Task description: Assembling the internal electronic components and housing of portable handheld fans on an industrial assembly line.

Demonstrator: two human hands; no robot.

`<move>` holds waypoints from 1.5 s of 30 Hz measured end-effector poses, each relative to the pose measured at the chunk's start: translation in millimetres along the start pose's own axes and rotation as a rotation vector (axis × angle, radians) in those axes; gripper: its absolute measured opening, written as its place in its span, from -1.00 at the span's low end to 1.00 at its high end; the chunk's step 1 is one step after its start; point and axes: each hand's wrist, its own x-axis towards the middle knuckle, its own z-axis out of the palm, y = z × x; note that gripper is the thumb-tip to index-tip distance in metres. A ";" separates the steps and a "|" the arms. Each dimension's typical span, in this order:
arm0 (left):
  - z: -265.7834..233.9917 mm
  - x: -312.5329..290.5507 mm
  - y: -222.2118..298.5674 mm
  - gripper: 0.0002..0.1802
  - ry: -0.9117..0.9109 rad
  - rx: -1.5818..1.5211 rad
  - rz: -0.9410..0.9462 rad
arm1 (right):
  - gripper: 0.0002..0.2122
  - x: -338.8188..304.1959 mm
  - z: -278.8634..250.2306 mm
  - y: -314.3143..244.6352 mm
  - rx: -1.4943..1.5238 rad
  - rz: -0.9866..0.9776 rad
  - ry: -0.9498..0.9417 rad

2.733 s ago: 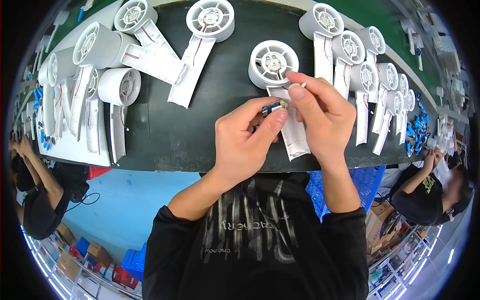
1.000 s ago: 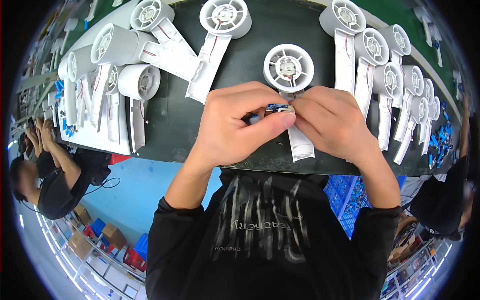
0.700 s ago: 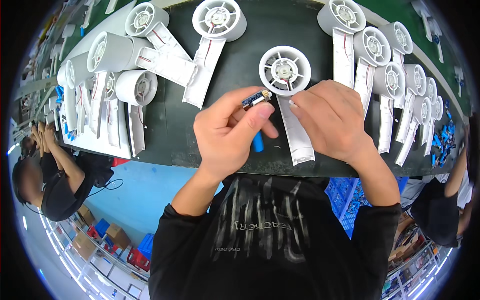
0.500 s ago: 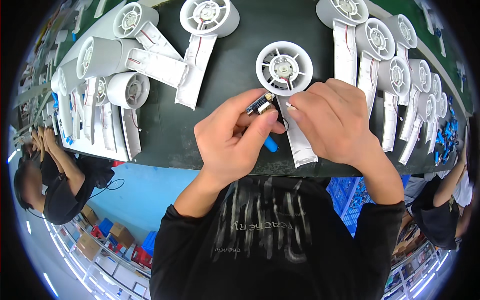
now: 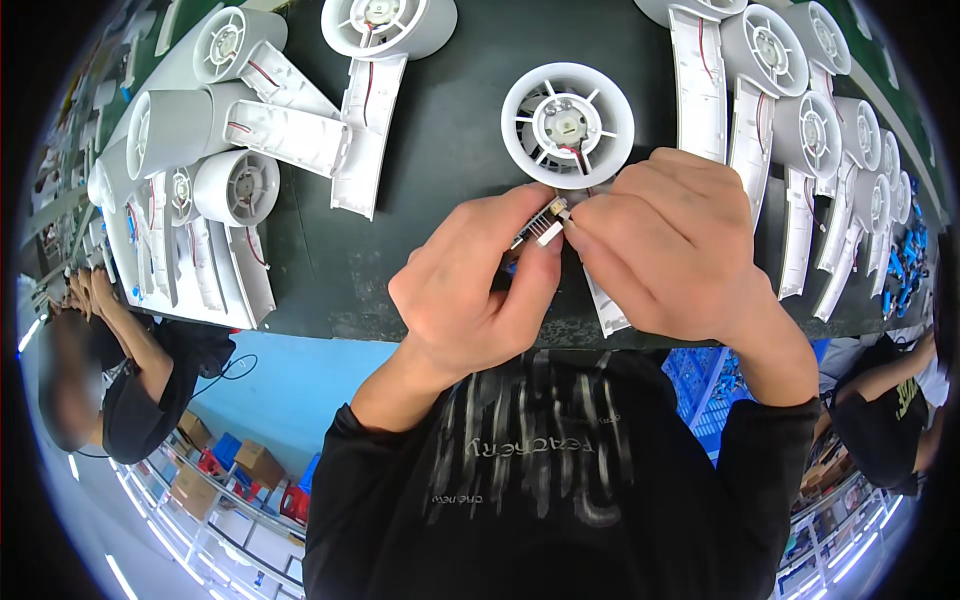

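Left hand (image 5: 470,290): closed around a small part, which is pinched between thumb and forefinger at its upper right.
Small part (image 5: 545,222): a little dark and white piece (too small for its kind to be told), held just above the dark work surface (image 5: 440,200), directly below the round fan housing.
Right hand (image 5: 670,245): curled, its fingertips (image 5: 578,218) brought together against the right end of the small part, so that the part is gripped from both sides.
Fan housing (image 5: 567,125): white, round, with spokes and a motor hub at its centre; it is laid flat just above the two hands, and thin wires are seen running down from it toward the fingers.
Handle shell (image 5: 605,300): a white strip, largely covered by the right hand, with its lower end showing near the table edge.
Other housings (image 5: 250,150): many more white fan units are laid in rows to the left and to the right (image 5: 790,130).
Neighbours: a person (image 5: 110,370) is seated at far left, another (image 5: 890,400) at far right.
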 end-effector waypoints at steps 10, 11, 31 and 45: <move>-7.9 4.7 -3.6 -0.67 -0.144 0.002 0.121 | -0.83 -1.7 4.3 2.6 0.058 0.021 0.080; -7.7 4.7 -3.2 -0.68 -0.152 -0.010 0.133 | -0.83 -1.7 3.7 2.4 0.060 0.022 0.081; -6.2 7.2 -12.4 -0.71 -0.177 -0.097 0.360 | -0.88 -0.8 -15.4 1.2 0.225 0.092 -0.146; -2.1 7.5 -11.8 -0.68 -0.132 -0.030 0.357 | -0.86 -2.5 -22.7 -6.5 0.145 0.178 -0.222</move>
